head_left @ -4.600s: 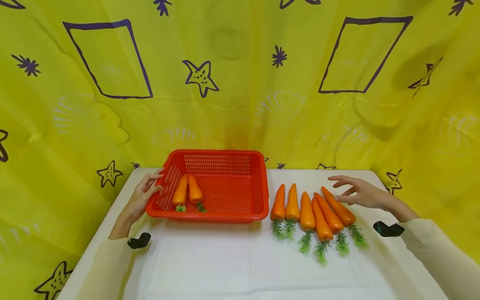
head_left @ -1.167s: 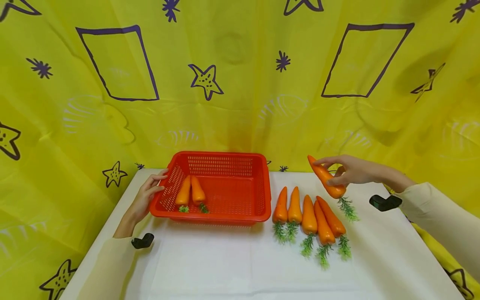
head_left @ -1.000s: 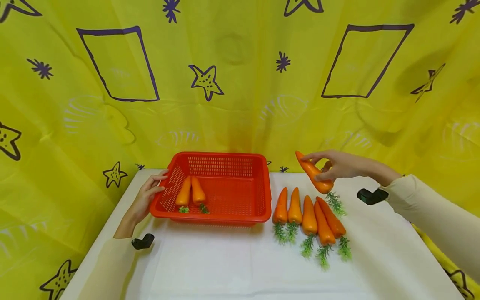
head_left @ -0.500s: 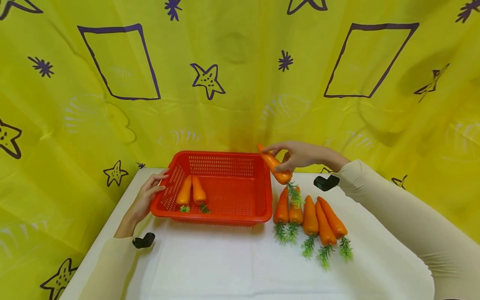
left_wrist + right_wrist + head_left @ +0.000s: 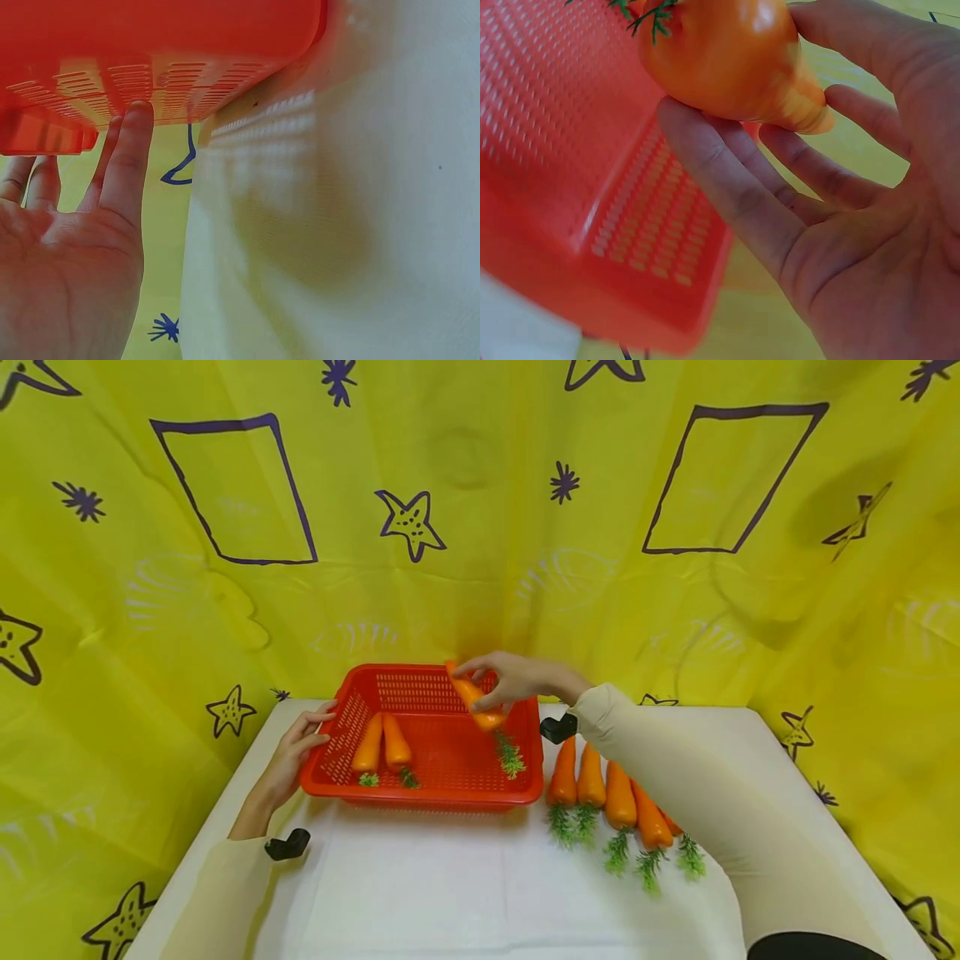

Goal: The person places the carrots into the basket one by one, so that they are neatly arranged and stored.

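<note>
My right hand (image 5: 506, 678) pinches an orange carrot (image 5: 475, 700) with green leaves between thumb and fingers. It holds the carrot over the right half of a red plastic basket (image 5: 450, 797), tip up and leaves hanging down. In the right wrist view the thick end of the carrot (image 5: 720, 60) lies close to the camera. Two more carrots (image 5: 397, 743) lie side by side at the left inside the basket. My left hand (image 5: 288, 760) is at the basket's left side; in the left wrist view its nearly straight fingers (image 5: 127, 165) touch the slotted wall.
Several carrots (image 5: 562, 777) lie in a row on the white table (image 5: 420, 885), right of the basket; my right sleeve (image 5: 697, 802) hides part of them. Behind the table hangs a yellow curtain (image 5: 480, 593) with dark star drawings.
My right hand has taken the rightmost carrot from the row, lifted it and carried it left, from above the table to over the basket. The left hand has stayed at the basket's side.
</note>
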A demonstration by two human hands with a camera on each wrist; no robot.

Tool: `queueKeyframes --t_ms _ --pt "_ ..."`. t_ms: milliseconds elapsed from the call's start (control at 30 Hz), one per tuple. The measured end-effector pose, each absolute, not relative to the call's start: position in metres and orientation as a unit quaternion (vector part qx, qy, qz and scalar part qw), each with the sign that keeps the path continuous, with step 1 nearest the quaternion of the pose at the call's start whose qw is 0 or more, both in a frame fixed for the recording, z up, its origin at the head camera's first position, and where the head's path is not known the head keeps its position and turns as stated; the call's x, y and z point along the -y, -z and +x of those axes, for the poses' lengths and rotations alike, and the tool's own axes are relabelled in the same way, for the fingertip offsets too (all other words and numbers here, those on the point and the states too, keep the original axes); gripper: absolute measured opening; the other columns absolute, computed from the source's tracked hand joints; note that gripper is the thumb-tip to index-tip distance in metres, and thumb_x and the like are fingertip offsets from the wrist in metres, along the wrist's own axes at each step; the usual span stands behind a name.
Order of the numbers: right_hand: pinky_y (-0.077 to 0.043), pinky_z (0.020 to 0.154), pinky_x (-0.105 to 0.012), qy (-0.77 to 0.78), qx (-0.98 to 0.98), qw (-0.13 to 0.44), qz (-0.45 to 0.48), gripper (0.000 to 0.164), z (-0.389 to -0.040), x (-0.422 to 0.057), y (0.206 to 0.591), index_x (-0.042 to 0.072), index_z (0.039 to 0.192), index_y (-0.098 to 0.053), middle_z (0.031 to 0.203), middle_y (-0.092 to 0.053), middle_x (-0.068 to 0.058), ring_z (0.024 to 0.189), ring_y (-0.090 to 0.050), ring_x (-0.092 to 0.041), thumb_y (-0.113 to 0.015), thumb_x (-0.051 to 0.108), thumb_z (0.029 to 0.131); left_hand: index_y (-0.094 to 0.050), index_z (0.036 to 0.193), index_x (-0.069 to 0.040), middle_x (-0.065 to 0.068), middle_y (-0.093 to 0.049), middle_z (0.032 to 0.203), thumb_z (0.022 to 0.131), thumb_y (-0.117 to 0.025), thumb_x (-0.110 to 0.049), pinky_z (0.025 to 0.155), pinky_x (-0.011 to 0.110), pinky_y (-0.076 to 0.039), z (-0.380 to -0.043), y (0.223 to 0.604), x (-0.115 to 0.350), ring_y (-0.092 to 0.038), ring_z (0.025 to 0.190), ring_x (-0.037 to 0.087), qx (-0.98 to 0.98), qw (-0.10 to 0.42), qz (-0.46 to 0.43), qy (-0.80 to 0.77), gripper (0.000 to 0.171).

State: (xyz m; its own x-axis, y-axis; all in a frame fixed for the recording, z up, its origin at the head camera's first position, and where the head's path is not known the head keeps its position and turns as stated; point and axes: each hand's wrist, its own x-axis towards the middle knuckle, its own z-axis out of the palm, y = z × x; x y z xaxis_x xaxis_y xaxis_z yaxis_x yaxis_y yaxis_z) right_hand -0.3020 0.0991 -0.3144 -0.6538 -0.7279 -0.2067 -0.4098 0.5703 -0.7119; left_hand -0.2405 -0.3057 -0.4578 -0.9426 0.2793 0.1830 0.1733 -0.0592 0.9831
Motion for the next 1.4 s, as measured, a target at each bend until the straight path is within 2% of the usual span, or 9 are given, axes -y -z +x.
queueKeyframes --t_ms 67,133,300,467,667,900,1067,1300,1400 --pt "-0.061 0.075 -0.048 0.324 -0.850 0.250 -0.332 0.065 -0.304 -0.089 0.321 0.013 0.155 -0.047 0.146 -0.047 -0.020 0.080 -0.067 -0.025 -0.074 0.015 0.096 -0.045 0.138 0.004 0.012 -0.018 0.170 0.109 -0.042 -0.006 0.104 0.017 -0.044 -0.241 0.458 0.306 -0.010 0.157 0.030 -0.684 0.040 0.166 -0.709 0.031" --pt "-0.061 0.075 -0.047 0.330 -0.846 0.254 -0.333 0.065 -0.306 -0.079 0.329 0.013 0.155 -0.047 0.148 -0.047 -0.020 0.093 -0.065 -0.025 -0.074 0.014 0.096 -0.044 0.138 0.005 0.013 -0.018 0.170 0.109 -0.042 -0.005 0.104 0.017 -0.045 -0.241 0.458 0.306 -0.010 0.157 0.030 -0.684 0.040 0.166 -0.709 0.031" --pt "-0.062 0.071 -0.037 0.348 -0.837 0.267 -0.326 0.065 -0.310 -0.057 0.346 0.013 0.155 -0.046 0.148 -0.046 -0.017 0.113 -0.060 -0.024 -0.073 0.013 0.096 -0.044 0.138 0.005 0.012 -0.019 0.170 0.109 -0.042 -0.006 0.103 0.017 -0.046 -0.241 0.458 0.306 -0.011 0.157 0.029 -0.685 0.041 0.164 -0.709 0.031" --pt "-0.062 0.070 -0.037 0.364 -0.834 0.281 -0.304 0.066 -0.314 -0.037 0.361 0.012 0.155 -0.046 0.141 -0.050 -0.018 0.103 -0.063 -0.022 -0.074 0.013 0.095 -0.045 0.138 0.003 0.012 -0.018 0.170 0.109 -0.042 -0.007 0.103 0.017 -0.045 -0.241 0.458 0.307 -0.010 0.157 0.030 -0.684 0.044 0.167 -0.709 0.031" --pt "-0.062 0.068 -0.037 0.374 -0.833 0.291 -0.286 0.067 -0.320 -0.018 0.378 0.009 0.155 -0.046 0.122 -0.058 -0.018 0.078 -0.065 -0.020 -0.075 0.013 0.095 -0.046 0.138 0.004 0.012 -0.018 0.170 0.109 -0.042 -0.006 0.103 0.018 -0.046 -0.242 0.458 0.306 -0.015 0.155 0.028 -0.680 0.044 0.167 -0.712 0.031" --pt "-0.062 0.070 -0.035 0.373 -0.839 0.294 -0.267 0.064 -0.324 -0.005 0.398 0.011 0.153 -0.049 0.126 -0.062 -0.018 0.090 -0.068 -0.023 -0.074 0.013 0.095 -0.046 0.138 0.004 0.012 -0.018 0.170 0.109 -0.042 -0.006 0.104 0.017 -0.044 -0.244 0.458 0.306 -0.010 0.157 0.029 -0.685 0.044 0.167 -0.708 0.031" --pt "-0.058 0.072 -0.031 0.370 -0.845 0.288 -0.255 0.064 -0.325 0.002 0.410 0.012 0.152 -0.051 0.142 -0.055 -0.019 0.100 -0.064 -0.024 -0.077 0.015 0.094 -0.047 0.138 0.002 0.011 -0.019 0.170 0.108 -0.042 -0.006 0.105 0.016 -0.043 -0.244 0.458 0.306 -0.004 0.158 0.029 -0.688 0.043 0.166 -0.705 0.031" --pt "-0.057 0.072 -0.028 0.380 -0.836 0.305 -0.251 0.064 -0.324 0.009 0.420 0.010 0.151 -0.051 0.134 -0.059 -0.018 0.086 -0.061 -0.018 -0.077 0.015 0.093 -0.046 0.137 0.003 0.012 -0.018 0.170 0.108 -0.043 -0.006 0.104 0.016 -0.044 -0.244 0.459 0.306 -0.005 0.158 0.032 -0.690 0.044 0.160 -0.705 0.031" --pt "-0.058 0.075 -0.028 0.379 -0.834 0.312 -0.252 0.063 -0.324 0.010 0.422 0.009 0.150 -0.052 0.133 -0.060 -0.017 0.089 -0.064 -0.017 -0.078 0.017 0.093 -0.046 0.137 0.003 0.012 -0.018 0.170 0.108 -0.042 -0.006 0.103 0.017 -0.045 -0.244 0.459 0.307 -0.007 0.157 0.033 -0.690 0.043 0.158 -0.705 0.030"
